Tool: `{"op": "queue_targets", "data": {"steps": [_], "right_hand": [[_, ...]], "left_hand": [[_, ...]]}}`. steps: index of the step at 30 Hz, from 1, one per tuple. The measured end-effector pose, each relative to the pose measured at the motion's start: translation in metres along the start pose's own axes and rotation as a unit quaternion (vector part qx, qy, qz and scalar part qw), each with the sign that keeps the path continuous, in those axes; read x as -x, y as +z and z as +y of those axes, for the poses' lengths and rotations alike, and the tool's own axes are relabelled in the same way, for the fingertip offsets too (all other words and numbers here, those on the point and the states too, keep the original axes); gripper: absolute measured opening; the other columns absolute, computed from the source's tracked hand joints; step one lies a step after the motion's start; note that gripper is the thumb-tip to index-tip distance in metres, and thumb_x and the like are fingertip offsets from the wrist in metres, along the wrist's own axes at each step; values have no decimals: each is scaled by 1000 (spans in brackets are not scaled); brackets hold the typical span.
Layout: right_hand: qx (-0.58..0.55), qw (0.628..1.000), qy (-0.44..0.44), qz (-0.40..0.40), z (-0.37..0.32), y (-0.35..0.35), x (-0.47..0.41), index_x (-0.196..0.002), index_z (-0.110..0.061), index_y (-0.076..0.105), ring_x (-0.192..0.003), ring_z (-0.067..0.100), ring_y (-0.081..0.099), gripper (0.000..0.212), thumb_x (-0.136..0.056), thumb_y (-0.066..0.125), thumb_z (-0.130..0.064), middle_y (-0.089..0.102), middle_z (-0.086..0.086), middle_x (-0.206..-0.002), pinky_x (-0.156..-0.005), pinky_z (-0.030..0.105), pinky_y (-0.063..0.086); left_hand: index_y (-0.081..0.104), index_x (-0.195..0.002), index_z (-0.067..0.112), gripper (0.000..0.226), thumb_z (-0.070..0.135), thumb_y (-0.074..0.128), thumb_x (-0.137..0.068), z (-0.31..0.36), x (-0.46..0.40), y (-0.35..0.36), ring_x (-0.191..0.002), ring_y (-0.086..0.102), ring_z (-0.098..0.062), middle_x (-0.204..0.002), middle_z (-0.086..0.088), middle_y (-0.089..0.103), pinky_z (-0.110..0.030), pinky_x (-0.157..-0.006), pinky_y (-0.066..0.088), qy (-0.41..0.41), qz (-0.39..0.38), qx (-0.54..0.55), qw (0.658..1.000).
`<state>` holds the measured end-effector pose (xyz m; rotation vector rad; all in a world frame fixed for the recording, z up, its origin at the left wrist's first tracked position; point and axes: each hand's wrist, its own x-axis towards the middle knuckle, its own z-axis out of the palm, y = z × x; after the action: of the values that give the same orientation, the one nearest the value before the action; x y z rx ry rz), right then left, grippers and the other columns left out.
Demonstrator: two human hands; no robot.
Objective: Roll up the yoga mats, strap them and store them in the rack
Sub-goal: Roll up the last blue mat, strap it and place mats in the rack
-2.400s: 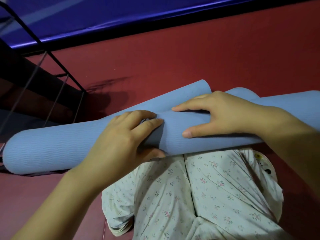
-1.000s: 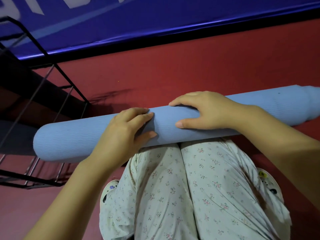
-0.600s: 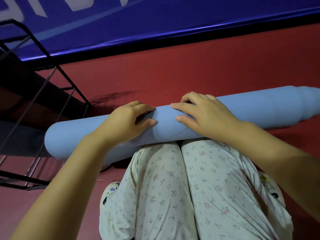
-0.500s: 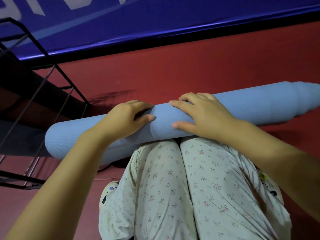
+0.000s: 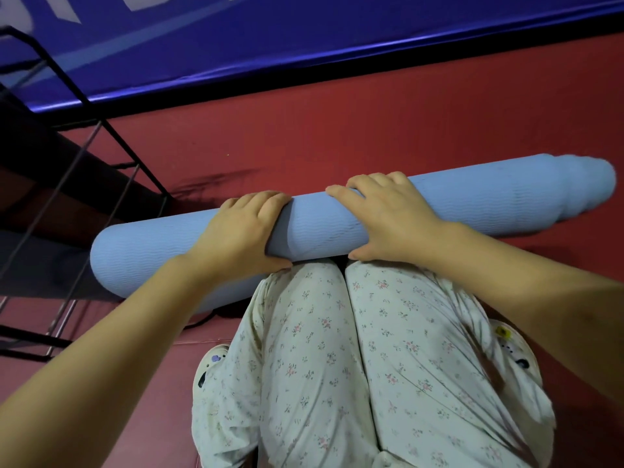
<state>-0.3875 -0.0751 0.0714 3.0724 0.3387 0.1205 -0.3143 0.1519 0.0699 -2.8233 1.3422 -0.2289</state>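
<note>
A light blue yoga mat [image 5: 489, 204], rolled into a long tube, lies across my knees and runs from lower left to upper right. My left hand [image 5: 243, 231] grips the roll left of its middle, fingers over the top and thumb underneath. My right hand [image 5: 385, 217] grips it just right of the middle in the same way. The right end of the roll is stepped, with inner layers sticking out. No strap is visible.
A black metal rack [image 5: 111, 163] with thin bars stands at the left, its frame reaching down to the red floor [image 5: 337, 136]. A blue padded wall [image 5: 270, 38] runs along the back. My knees in floral trousers [image 5: 337, 349] fill the lower middle.
The loose outer flap seen earlier has been wound in, and the roll is now tight. Both hands have curled further round the roll, thumbs underneath. The mat shifted a little right.
</note>
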Motion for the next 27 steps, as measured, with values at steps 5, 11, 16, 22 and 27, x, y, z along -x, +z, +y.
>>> {"op": "queue_targets", "data": {"steps": [5, 11, 16, 22, 27], "right_hand": [[6, 1000, 0, 8, 1, -16, 7, -140, -29, 29, -108, 23, 44, 90, -65, 72, -54, 47, -1, -123, -88, 38, 29], [-20, 999, 6, 27, -3, -62, 44, -139, -32, 31, -112, 22, 44, 92, -62, 73, -57, 47, -4, -126, -91, 38, 27], [-36, 998, -8, 51, -15, -96, 95, -134, -32, 38, -104, 21, 50, 90, -57, 69, -65, 53, -6, -117, -86, 39, 32], [-76, 996, -11, -40, -40, -68, 142, -132, -40, 29, -109, 15, 48, 88, -55, 58, -74, 51, -13, -119, -91, 31, 27], [-120, 987, -24, -104, -40, -55, 141, -142, -46, 16, -124, 3, 31, 98, -60, 62, -75, 36, -22, -136, -98, 21, 15]], "left_hand": [[53, -121, 7, 89, 51, 82, -50, 5, 1, -15, -96, 61, -35, -113, -10, 62, -45, -76, 48, 20, 44, -24, 999], [47, -125, 13, 86, 64, 60, -57, 24, 17, -66, -97, 57, -32, -116, -7, 59, -45, -78, 46, 55, 67, -45, 995], [50, -125, 11, 86, 63, 64, -59, 55, 51, -115, -93, 59, -33, -110, -8, 61, -47, -78, 49, 89, 74, -43, 992], [49, -120, 14, 80, 64, 66, -60, 88, 96, -97, -84, 61, -29, -101, -4, 63, -45, -70, 50, 109, 6, -13, 994], [47, -119, 21, 79, 69, 61, -58, 88, 108, -78, -85, 62, -16, -103, 7, 64, -30, -69, 51, 79, -48, 80, 993]]}}
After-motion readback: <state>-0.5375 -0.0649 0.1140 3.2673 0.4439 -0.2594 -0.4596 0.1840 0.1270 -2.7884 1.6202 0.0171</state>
